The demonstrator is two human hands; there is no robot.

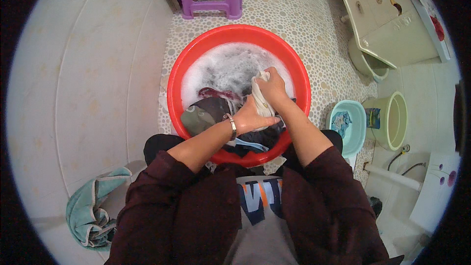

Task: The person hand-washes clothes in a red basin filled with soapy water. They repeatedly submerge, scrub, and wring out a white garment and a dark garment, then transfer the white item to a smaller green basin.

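Between my two hands is a bunched white cloth (260, 97), held above a large red plastic basin (239, 31). My right hand (273, 86) grips its upper end. Around its lower part is my left hand (251, 117), thumb stretched to the right, with a metal bracelet (232, 127) at the wrist. Foamy water (232, 60) fills the far side of the basin. Wet garments lie heaped on the near side: a dark and olive piece (202, 114), a maroon piece (217, 92) and a black one with a light-blue strip (252, 143).
A purple plastic stool (211, 7) stands beyond the basin on pebble-patterned flooring. To the right are a light-blue tub (333, 112) holding a blue cloth (341, 122), a pale yellow bucket (386, 117) and a cabinet (368, 18). A green fabric hamper (82, 206) sits at left by the tiled wall.
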